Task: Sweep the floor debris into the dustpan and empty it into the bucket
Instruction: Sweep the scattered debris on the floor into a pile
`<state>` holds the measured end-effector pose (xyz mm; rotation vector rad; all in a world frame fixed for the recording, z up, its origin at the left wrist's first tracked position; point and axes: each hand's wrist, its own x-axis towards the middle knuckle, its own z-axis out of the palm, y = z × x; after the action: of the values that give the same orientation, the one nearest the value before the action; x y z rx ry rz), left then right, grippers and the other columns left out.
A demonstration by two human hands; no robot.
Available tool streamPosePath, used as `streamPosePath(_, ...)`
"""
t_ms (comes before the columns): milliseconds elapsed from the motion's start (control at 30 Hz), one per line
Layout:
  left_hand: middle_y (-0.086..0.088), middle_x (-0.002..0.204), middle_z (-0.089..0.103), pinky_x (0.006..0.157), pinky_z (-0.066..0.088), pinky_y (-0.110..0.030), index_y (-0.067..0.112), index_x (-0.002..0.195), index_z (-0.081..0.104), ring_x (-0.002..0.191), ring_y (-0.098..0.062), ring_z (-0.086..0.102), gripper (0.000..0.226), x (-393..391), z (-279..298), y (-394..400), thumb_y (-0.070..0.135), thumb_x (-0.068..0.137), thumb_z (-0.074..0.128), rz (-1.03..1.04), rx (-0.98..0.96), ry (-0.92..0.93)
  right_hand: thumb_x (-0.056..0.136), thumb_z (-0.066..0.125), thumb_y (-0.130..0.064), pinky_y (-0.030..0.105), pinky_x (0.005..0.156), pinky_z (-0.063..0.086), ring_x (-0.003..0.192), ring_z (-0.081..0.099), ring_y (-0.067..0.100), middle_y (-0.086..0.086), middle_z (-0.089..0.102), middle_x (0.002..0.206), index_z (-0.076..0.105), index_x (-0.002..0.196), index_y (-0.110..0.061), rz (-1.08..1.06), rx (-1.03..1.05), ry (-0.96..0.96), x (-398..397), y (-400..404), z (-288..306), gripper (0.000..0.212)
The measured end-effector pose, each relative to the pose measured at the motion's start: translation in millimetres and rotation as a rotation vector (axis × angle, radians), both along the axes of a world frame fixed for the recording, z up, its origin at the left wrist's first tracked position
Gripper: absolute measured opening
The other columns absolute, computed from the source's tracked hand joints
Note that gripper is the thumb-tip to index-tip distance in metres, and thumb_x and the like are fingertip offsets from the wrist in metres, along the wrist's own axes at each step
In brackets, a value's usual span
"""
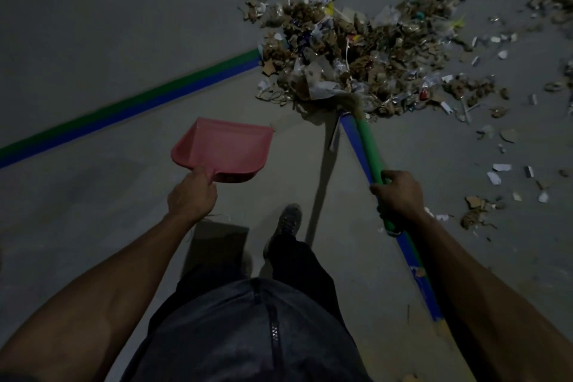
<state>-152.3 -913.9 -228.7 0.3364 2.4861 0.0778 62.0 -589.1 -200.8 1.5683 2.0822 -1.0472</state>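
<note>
Your left hand (pixel 191 192) is gripping the pink plastic dustpan (pixel 224 149) — your right hand (pixel 398 192) is gripping the green-handled broom (pixel 367 146). Try lowering the pan flat beside the brown scrap pile (pixel 356 53).

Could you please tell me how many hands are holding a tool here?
2: the left hand grips the pink plastic dustpan; the right hand grips the green broom handle.

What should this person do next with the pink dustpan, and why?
Probably lower the dustpan to the floor with its open edge facing the debris pile. The left hand holds it in the air, empty, short of the pile, while the right hand has the broom with its bristles already at the pile's near edge.
</note>
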Motion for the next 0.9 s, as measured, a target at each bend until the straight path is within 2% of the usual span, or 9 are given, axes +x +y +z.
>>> streamPosePath(67,-0.021,0.120,0.055,0.083,0.049,-0.043,0.005,0.128,0.040,0.102,-0.039,0.057,0.037,2,4,-8,0.026,0.097,0.044,-0.016,0.013,-0.003,0.081,0.066,-0.013,0.051,0.053,0.059,0.052,0.067,0.033,0.024,0.069,0.073,0.064,0.111,-0.001,-0.058,0.028,0.054,12,-25,7,0.032)
streamPosePath(133,-0.022,0.120,0.054,0.085,0.049,-0.045,0.004,0.125,0.040,0.102,-0.039,0.057,0.035,6,8,-20,0.025,0.097,0.043,-0.033,0.023,-0.008,0.078,0.067,-0.013,0.051,0.049,0.058,0.047,0.066,0.031,0.022,0.069,0.071,0.066,0.109,-0.002,-0.126,0.052,0.093,21,-48,13,0.033)
streamPosePath(233,-0.022,0.120,0.054,0.085,0.049,-0.045,0.003,0.122,0.042,0.101,-0.039,0.057,0.033,12,15,-43,0.024,0.097,0.042,-0.043,0.050,-0.011,0.078,0.067,-0.015,0.042,0.045,0.058,0.042,0.065,0.027,0.015,0.068,0.068,0.067,0.118,-0.007,-0.173,0.068,0.129,31,-85,24,0.041)
streamPosePath(333,-0.021,0.118,0.055,0.082,0.050,-0.043,0.002,0.122,0.044,0.099,-0.038,0.058,0.031,21,22,-69,0.021,0.096,0.042,-0.032,0.084,0.003,0.078,0.067,-0.014,0.040,0.042,0.056,0.040,0.064,0.026,0.014,0.067,0.069,0.066,0.116,-0.006,-0.214,0.030,0.171,41,-123,36,0.039)
streamPosePath(500,-0.022,0.121,0.053,0.080,0.047,-0.042,0.003,0.125,0.043,0.102,-0.040,0.057,0.034,34,35,-112,0.019,0.095,0.042,-0.035,0.066,0.022,0.084,0.067,-0.010,0.029,0.042,0.046,0.039,0.056,0.024,0.014,0.063,0.066,0.050,0.141,-0.014,-0.269,-0.124,0.249,57,-191,53,0.059)
streamPosePath(700,-0.021,0.120,0.053,0.080,0.045,-0.040,0.006,0.124,0.041,0.103,-0.039,0.057,0.031,36,44,-149,0.016,0.095,0.043,-0.022,0.039,0.043,0.086,0.071,-0.015,0.026,0.040,0.046,0.040,0.059,0.021,0.015,0.067,0.071,0.053,0.139,-0.017,-0.061,-0.168,0.181,51,-228,56,0.056)
streamPosePath(900,-0.020,0.111,0.053,0.075,0.046,-0.040,0.010,0.123,0.037,0.093,-0.036,0.057,0.026,24,43,-164,0.019,0.098,0.040,-0.017,0.035,0.071,0.086,0.068,-0.017,0.023,0.037,0.045,0.043,0.062,0.021,0.009,0.064,0.070,0.055,0.137,-0.018,0.253,-0.176,0.041,12,-216,28,0.052)
